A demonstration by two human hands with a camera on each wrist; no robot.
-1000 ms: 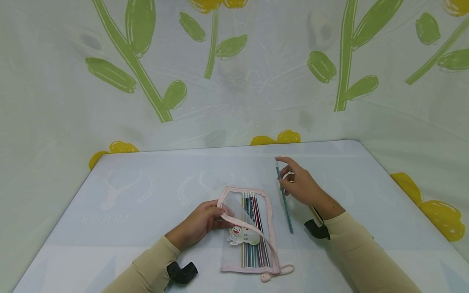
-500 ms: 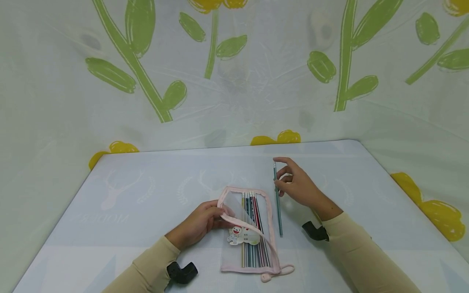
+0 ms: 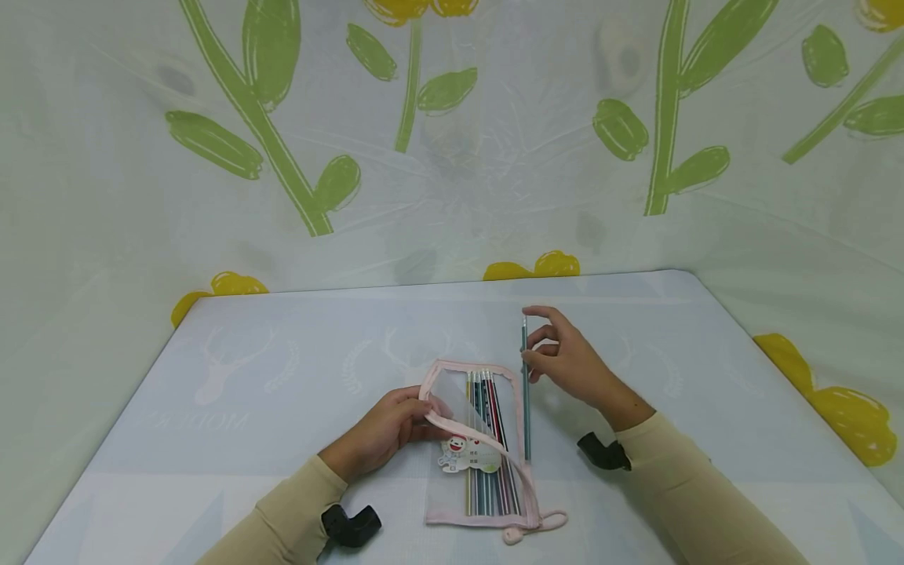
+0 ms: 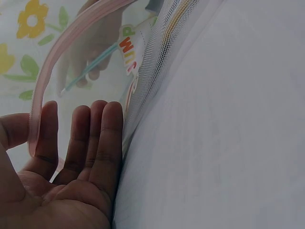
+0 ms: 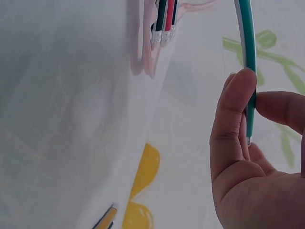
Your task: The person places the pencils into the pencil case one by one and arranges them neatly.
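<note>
My left hand (image 3: 391, 428) pinches the pink-edged opening of a see-through mesh pencil pouch (image 3: 480, 520), thumb on one side of the trim and fingers inside. Several pencils (image 3: 493, 416) lie side by side in the pouch, and a white cartoon label (image 3: 469, 455) shows on its front. Just right of the pouch, my right hand (image 3: 575, 361) pinches a teal pencil (image 5: 249, 47) between thumb and fingers. Its forefinger reaches to the pencil's top end. In the head view the pencil points toward me, its lower end overlapping the pouch's right edge.
A pink cord loop with a bead (image 3: 513, 535) trails from the pouch's lower right corner. Low in the right wrist view, another pencil with a yellow side (image 5: 106, 218) lies on the pale table cover (image 3: 282, 361). A flower-printed curtain (image 3: 494, 196) stands behind the table.
My right hand has moved slightly left with the teal pencil, which has swung from slanted to nearly straight and come up to the pouch's edge. My left hand and the pouch have stayed put.
</note>
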